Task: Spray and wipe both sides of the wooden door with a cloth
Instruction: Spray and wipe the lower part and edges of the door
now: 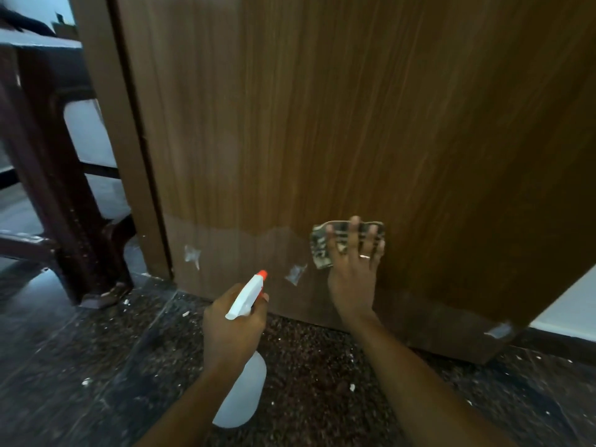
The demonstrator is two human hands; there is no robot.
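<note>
Pressing the soft, limp cloth (346,241) flat with spread fingers low on the stiff door (322,124), the right hand (353,272) needs palm pressure, while the left hand (233,321) grips the light spray bottle (245,366) by its neck

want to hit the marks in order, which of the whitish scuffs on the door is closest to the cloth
The middle scuff, just left of the cloth under the right hand. The others sit near the frame and at the door's bottom-right corner.
</note>
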